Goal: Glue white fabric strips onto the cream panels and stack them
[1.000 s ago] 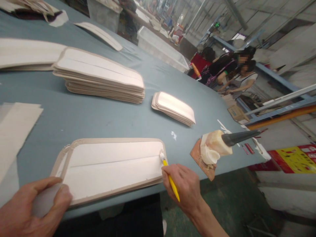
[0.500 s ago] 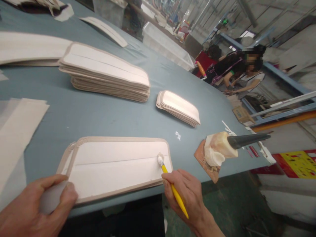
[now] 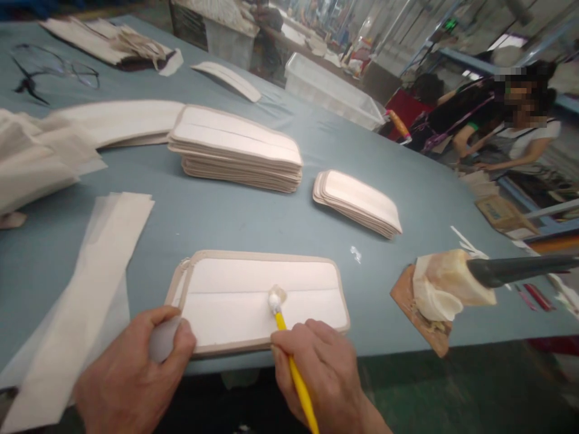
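A long white panel [image 3: 226, 316] with beige bound edges lies near the table's front edge, with another panel showing beneath its left end. My left hand [image 3: 131, 367] is closed at that left end, a translucent pale piece [image 3: 161, 341] between its thumb and fingers. My right hand [image 3: 323, 364] grips a brush [image 3: 296, 377] by its yellow handle. White paste coats the brush tip, which touches the panel around its middle, beside a wet patch. To the right, a paste container [image 3: 441, 280] with a dark handle sticking out sits on a brown board [image 3: 407, 292].
Behind the panel stand a tall stack of panels [image 3: 239, 135] and a smaller stack [image 3: 359, 199]. Pale strips [image 3: 104, 259] lie at left, with glasses [image 3: 58, 69] farther back. A clear plastic bin [image 3: 332, 90] stands at the far edge. A co-worker [image 3: 515, 132] is at back right.
The brush has moved left along the panel, from near its right end to around the middle. My view has swung left, bringing the glasses into sight. My left hand keeps its grip.
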`<state>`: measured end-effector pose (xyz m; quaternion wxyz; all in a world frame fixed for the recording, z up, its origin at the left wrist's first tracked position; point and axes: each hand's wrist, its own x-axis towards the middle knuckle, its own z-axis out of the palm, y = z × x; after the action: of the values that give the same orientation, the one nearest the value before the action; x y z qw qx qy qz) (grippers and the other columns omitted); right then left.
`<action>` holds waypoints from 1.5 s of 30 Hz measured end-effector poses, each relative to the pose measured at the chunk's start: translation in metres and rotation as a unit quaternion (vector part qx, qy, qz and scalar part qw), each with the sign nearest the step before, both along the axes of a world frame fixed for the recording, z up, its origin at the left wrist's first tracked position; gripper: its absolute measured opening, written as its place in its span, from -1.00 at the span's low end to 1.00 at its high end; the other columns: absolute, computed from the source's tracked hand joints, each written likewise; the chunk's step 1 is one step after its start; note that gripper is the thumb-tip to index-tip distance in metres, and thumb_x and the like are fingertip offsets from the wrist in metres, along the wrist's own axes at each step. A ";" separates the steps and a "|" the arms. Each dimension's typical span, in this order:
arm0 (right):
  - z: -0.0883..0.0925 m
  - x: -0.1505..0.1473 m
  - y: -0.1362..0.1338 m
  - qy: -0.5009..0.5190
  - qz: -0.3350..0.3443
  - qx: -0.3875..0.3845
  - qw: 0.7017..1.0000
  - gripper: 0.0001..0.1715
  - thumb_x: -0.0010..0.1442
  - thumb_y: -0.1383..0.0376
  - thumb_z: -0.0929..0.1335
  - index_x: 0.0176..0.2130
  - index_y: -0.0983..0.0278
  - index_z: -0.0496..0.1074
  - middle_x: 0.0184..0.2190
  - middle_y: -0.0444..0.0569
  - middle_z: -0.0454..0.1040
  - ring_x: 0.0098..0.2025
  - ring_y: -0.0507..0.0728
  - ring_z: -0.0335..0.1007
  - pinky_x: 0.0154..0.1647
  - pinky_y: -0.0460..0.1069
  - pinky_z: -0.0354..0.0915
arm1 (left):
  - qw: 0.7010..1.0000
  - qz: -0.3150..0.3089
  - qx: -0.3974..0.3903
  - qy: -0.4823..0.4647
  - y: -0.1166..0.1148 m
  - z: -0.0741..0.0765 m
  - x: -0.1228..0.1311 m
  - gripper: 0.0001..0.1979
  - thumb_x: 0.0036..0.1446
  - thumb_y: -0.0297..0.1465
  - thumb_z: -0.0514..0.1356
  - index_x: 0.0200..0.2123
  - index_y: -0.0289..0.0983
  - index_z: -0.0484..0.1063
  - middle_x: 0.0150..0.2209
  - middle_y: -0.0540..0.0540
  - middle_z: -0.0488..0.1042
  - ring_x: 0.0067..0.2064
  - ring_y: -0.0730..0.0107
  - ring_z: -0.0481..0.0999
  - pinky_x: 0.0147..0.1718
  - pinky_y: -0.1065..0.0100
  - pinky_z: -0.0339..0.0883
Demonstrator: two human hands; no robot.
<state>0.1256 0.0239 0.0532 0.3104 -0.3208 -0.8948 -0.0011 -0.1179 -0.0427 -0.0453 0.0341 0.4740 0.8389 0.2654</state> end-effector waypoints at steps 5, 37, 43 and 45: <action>0.012 -0.012 0.002 0.049 0.019 -0.015 0.999 -0.83 0.47 0.47 0.27 -0.16 0.24 0.39 -0.51 -0.15 0.46 -0.53 0.04 0.33 -0.42 -0.03 0.27 | 0.991 -0.058 0.057 0.104 0.003 0.016 0.004 -0.80 0.32 -0.21 0.17 -0.16 -0.14 0.55 -0.50 0.04 0.53 -0.51 0.27 0.50 -0.55 0.30 0.18; 0.004 -0.073 0.001 -0.016 0.186 -0.068 0.980 -0.67 0.59 0.36 0.22 -0.17 0.37 0.50 -0.49 -0.09 0.44 -0.50 0.08 0.29 -0.47 0.03 0.18 | 0.981 -0.047 0.156 0.108 0.004 0.019 0.013 -0.76 0.41 -0.20 0.04 -0.13 -0.21 0.40 -0.40 0.00 0.64 -0.47 0.26 0.64 -0.51 0.30 0.36; 0.006 -0.068 0.010 -0.045 0.172 -0.050 0.983 -0.60 0.62 0.31 0.17 -0.13 0.35 0.52 -0.48 -0.10 0.43 -0.48 0.10 0.26 -0.46 0.04 0.16 | 0.982 -0.051 0.147 0.107 0.002 0.017 0.014 -0.76 0.42 -0.22 0.04 -0.13 -0.24 0.40 -0.38 -0.03 0.63 -0.43 0.26 0.65 -0.51 0.30 0.34; 0.009 -0.064 0.013 -0.057 0.198 -0.077 0.976 -0.58 0.62 0.30 0.17 -0.16 0.33 0.51 -0.47 -0.10 0.44 -0.47 0.09 0.26 -0.45 0.03 0.17 | 0.982 -0.053 0.144 0.108 0.002 0.016 0.015 -0.79 0.41 -0.24 0.06 -0.12 -0.23 0.40 -0.35 -0.03 0.64 -0.40 0.27 0.66 -0.48 0.31 0.36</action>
<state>0.0621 0.0374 0.0624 0.2276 -0.1599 -0.9541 0.1110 -0.1032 -0.0406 -0.0288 -0.1110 0.5439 0.7641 0.3286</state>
